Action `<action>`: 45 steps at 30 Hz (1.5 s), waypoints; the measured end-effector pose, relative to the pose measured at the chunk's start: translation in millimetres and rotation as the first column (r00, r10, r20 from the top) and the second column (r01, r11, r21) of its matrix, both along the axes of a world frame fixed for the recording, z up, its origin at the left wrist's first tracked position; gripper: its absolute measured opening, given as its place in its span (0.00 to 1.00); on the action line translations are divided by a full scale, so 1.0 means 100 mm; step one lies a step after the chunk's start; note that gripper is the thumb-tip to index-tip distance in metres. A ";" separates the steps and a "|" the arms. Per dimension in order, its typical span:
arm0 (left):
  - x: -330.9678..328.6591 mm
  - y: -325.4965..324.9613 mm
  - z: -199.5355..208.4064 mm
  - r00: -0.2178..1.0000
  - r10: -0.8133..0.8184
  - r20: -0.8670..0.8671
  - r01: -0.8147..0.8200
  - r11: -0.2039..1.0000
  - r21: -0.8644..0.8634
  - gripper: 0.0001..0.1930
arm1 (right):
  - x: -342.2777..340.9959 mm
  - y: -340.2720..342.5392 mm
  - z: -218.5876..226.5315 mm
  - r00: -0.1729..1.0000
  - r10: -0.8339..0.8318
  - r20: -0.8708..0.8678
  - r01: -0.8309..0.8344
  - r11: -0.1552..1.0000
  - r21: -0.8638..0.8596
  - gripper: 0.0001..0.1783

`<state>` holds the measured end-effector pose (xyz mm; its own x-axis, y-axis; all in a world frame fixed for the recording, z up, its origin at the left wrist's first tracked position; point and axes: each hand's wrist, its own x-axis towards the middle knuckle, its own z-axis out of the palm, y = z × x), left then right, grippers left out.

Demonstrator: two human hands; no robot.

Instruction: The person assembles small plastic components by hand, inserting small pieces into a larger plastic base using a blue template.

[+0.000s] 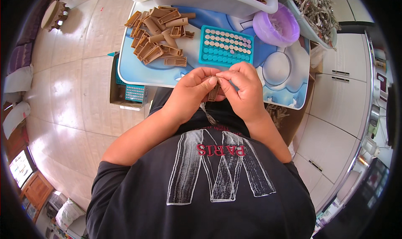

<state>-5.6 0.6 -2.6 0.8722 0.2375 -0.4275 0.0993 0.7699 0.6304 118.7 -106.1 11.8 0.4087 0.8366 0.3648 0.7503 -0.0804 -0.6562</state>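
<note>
Close to my body, at the near edge of the table, my left hand [193, 88] is closed around a small brown plastic casing [213, 95]. My right hand [245, 88] pinches at the casing's far end; whatever lies between its fingertips is too small to make out. Below the hands hangs a thin greyish strand bundle [207, 113], apparently from the casing. Just beyond them lies a teal tray [201, 46] with rows of small round silvery discs, a few purplish. Its nearer rows show teal. A pile of brown plastic casings [157, 29] covers the table's far left.
A purple basin [256, 27] with clear pieces stands right of the tray. Behind are a white bin [201, 0] of brown parts and a container of greyish strand bundles [312, 13]. Below the blue-patterned table [138, 73], a box [119, 100] holds another teal tray. White cabinets [339, 96] stand right.
</note>
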 end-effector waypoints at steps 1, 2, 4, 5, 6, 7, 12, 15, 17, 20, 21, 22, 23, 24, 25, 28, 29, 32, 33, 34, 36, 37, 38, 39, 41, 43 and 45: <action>0.00 0.01 0.01 1.000 0.000 0.001 0.000 1.000 -0.003 0.13 | 0.01 0.00 0.00 1.000 0.000 0.001 0.000 1.000 -0.003 0.06; 0.00 0.02 0.01 0.999 -0.013 -0.052 0.013 1.000 0.006 0.13 | 0.01 0.00 0.00 0.999 0.005 0.043 -0.005 1.000 -0.007 0.05; 0.00 0.03 0.01 0.995 -0.027 -0.101 0.028 1.000 0.012 0.14 | 0.04 0.00 0.00 0.996 0.010 0.089 -0.008 1.000 -0.014 0.04; 0.00 0.04 0.02 0.997 -0.042 -0.072 0.041 0.999 -0.018 0.14 | 0.06 -0.01 0.00 0.997 0.011 0.073 -0.010 1.000 -0.008 0.04; 0.01 0.05 0.02 0.997 -0.056 -0.043 0.054 0.997 -0.047 0.14 | 0.09 -0.03 -0.02 0.998 0.013 0.057 -0.012 1.000 -0.002 0.04; 0.01 0.05 0.01 0.998 -0.053 -0.044 0.051 0.998 -0.047 0.14 | 0.12 -0.03 -0.04 0.998 0.016 0.056 -0.016 1.000 -0.002 0.04; 0.04 0.06 -0.06 0.996 0.053 -0.073 -0.058 0.997 -0.057 0.15 | 0.44 0.09 -0.19 0.961 -0.182 0.209 0.161 0.981 0.110 0.07; 0.05 0.06 -0.08 0.994 0.091 -0.060 -0.095 0.994 -0.060 0.15 | 0.53 0.19 -0.26 0.917 -0.225 0.330 0.195 0.973 0.123 0.10; 0.05 0.06 -0.07 0.993 0.103 -0.058 -0.106 0.993 -0.059 0.15 | 0.54 0.21 -0.28 0.896 -0.183 0.404 0.157 0.983 0.097 0.11; 0.06 0.05 -0.08 0.992 0.114 -0.046 -0.117 0.991 -0.059 0.15 | 0.51 0.19 -0.28 0.883 -0.160 0.441 0.132 0.987 0.092 0.10; 0.06 0.04 -0.08 0.992 0.117 -0.038 -0.119 0.991 -0.057 0.15 | 0.50 0.19 -0.27 0.883 -0.159 0.442 0.132 0.987 0.091 0.10; 0.06 0.04 -0.08 0.992 0.119 -0.040 -0.122 0.991 -0.056 0.15 | 0.48 0.18 -0.27 0.888 -0.152 0.435 0.121 0.988 0.098 0.10; 0.06 0.04 -0.09 0.990 0.137 -0.043 -0.140 0.988 -0.064 0.14 | 0.46 0.17 -0.26 0.892 -0.146 0.428 0.111 0.988 0.105 0.09; 0.07 0.04 -0.10 0.987 0.155 -0.046 -0.158 0.985 -0.071 0.14 | 0.42 0.15 -0.24 0.892 -0.145 0.427 0.110 0.988 0.105 0.09; 0.07 0.04 -0.09 0.987 0.155 -0.046 -0.158 0.985 -0.072 0.14 | 0.35 0.14 -0.21 0.934 -0.145 0.327 0.110 0.986 0.123 0.09; 0.08 0.04 -0.09 0.985 0.163 -0.049 -0.167 0.981 -0.095 0.12 | 0.17 0.10 -0.16 0.975 -0.108 0.193 0.083 0.988 0.132 0.09; 0.08 0.04 -0.11 0.985 0.169 -0.046 -0.173 0.980 -0.098 0.12 | 0.13 0.11 -0.14 0.984 -0.075 0.162 0.055 0.991 0.125 0.09; 0.08 0.03 -0.11 0.985 0.167 -0.038 -0.170 0.980 -0.100 0.12 | 0.06 0.11 -0.15 0.979 -0.062 0.197 0.041 0.993 0.109 0.09; 0.09 0.02 -0.11 0.986 0.161 -0.033 -0.164 0.982 -0.099 0.12 | 0.05 0.10 -0.16 0.973 -0.059 0.223 0.038 0.995 0.097 0.09; 0.09 0.02 -0.12 0.986 0.164 -0.033 -0.166 0.981 -0.098 0.12 | 0.05 0.10 -0.15 0.973 -0.057 0.223 0.035 0.995 0.098 0.09; 0.09 0.02 -0.14 0.986 0.166 -0.026 -0.167 0.981 -0.099 0.12 | 0.04 0.10 -0.13 0.965 -0.032 0.259 0.013 0.997 0.072 0.09; 0.08 0.02 -0.14 0.986 0.168 -0.026 -0.169 0.981 -0.098 0.12 | 0.06 0.10 -0.13 0.965 -0.030 0.260 0.011 0.997 0.073 0.09; 0.08 0.02 -0.14 0.986 0.166 -0.026 -0.168 0.981 -0.098 0.12 | 0.09 0.10 -0.13 0.975 -0.021 0.223 0.003 0.997 0.078 0.09; 0.07 0.02 -0.14 0.986 0.165 -0.028 -0.167 0.981 -0.098 0.12 | 0.12 0.10 -0.14 0.982 -0.011 0.186 -0.005 0.996 0.084 0.10; 0.09 0.03 -0.10 0.988 0.154 -0.030 -0.156 0.983 -0.094 0.12 | 0.28 0.13 -0.19 0.979 -0.103 0.178 0.083 0.990 0.114 0.10; 0.10 0.04 -0.08 0.990 0.138 -0.031 -0.140 0.986 -0.091 0.12 | 0.42 0.21 -0.22 0.966 -0.198 0.169 0.175 0.974 0.143 0.10; 0.09 0.05 -0.09 0.988 0.142 -0.056 -0.147 0.984 -0.102 0.12 | 0.51 0.28 -0.24 0.936 -0.226 0.271 0.201 0.972 0.117 0.09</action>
<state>3.8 5.2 -11.3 0.8098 0.3109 -0.4976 0.0104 0.8403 0.5420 169.5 -77.8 -12.3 0.4452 0.7010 0.5571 0.8759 -0.2118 -0.4334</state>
